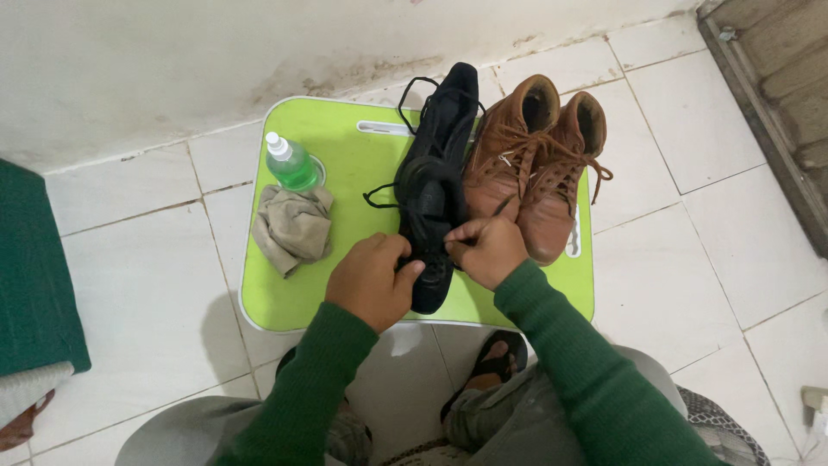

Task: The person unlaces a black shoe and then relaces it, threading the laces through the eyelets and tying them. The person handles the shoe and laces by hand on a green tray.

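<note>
Currently both hands are on the black shoe [434,185], which lies lengthwise on the green tray [362,164], toe end toward the person, heel toward the wall. Left hand [373,278] grips the shoe's near end from the left, fingers curled around it, thumb on top. Right hand [489,248] is just right of the shoe, thumb and forefinger pinched together on a black lace at the shoe's edge; the other fingers are folded in. Loose black lace ends trail off the far end and the left side of the shoe.

Two brown boots [539,164] stand side by side right of the black shoe, the nearer one touching it, laces tied loosely. Left on the tray: a green bottle [290,163] with a white cap, upright, and a crumpled beige rag [293,226] just in front of it. Tray sits on white floor tiles [138,285] against the wall. Green sleeves on both arms; a sandalled foot [492,367] shows under the tray's near edge.
</note>
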